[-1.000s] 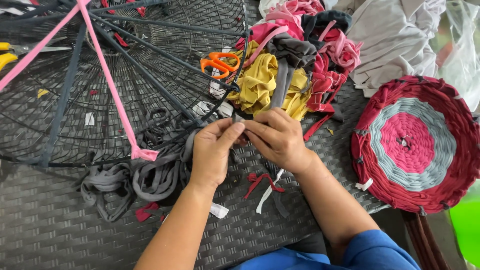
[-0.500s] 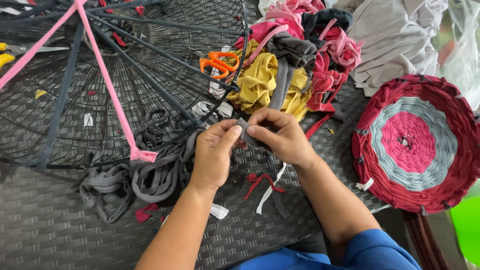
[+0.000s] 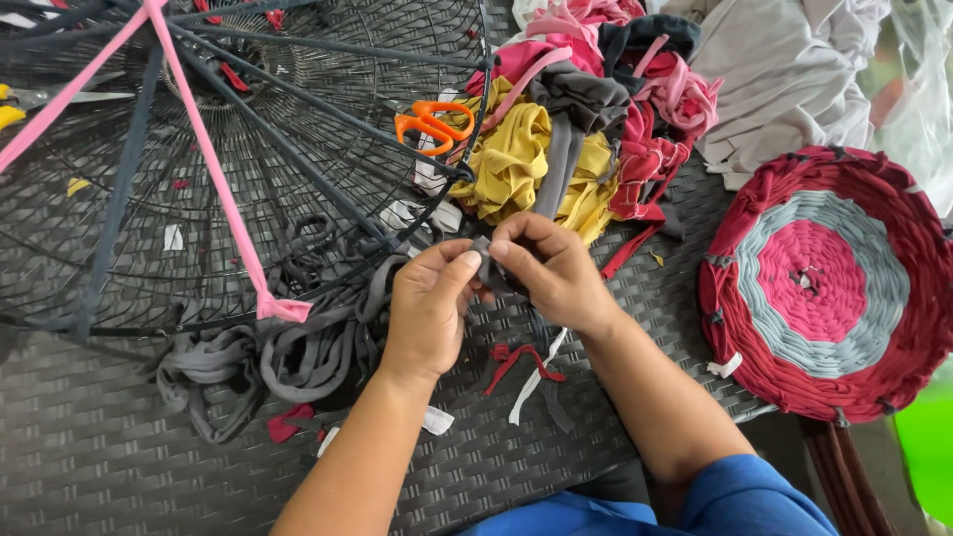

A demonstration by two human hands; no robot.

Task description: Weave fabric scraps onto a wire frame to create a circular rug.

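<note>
Pinching one grey fabric strip (image 3: 488, 264) between them, left hand (image 3: 429, 310) and right hand (image 3: 552, 270) meet fingertip to fingertip

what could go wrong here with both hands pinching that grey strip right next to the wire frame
1. The grey fabric strip is pinched between the left hand and right hand by a short end, so it might slip free.
2. The loose grey strips heaped beside the wire frame could tangle with it.
3. The orange scissors lie on the frame's rim and might get knocked.
</note>
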